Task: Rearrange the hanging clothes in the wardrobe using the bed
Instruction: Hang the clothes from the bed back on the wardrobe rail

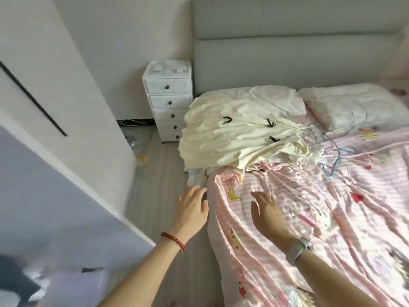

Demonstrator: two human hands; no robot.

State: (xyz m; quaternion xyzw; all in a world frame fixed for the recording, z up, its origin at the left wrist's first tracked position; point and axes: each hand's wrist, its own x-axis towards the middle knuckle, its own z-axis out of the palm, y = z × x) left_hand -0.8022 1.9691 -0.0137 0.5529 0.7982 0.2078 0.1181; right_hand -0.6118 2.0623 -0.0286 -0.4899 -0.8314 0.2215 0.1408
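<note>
A heap of clothes lies on the near left part of the bed (332, 196), topped by a cream garment (232, 138) with small black marks. Hangers (318, 140) stick out of the heap to the right. The bed has a pink striped cover with cartoon prints. My left hand (191, 209) hovers with relaxed fingers beside the bed's edge, below the heap, and holds nothing. My right hand (266, 211) hovers above the pink cover with straight fingers, also holding nothing. The white wardrobe door (55, 89) stands at the left.
A white drawer unit (168, 100) stands between the wardrobe and the grey headboard (287, 52). Two pillows (345, 107) lie at the head of the bed. Small items (137, 149) sit on the wooden floor near the wardrobe.
</note>
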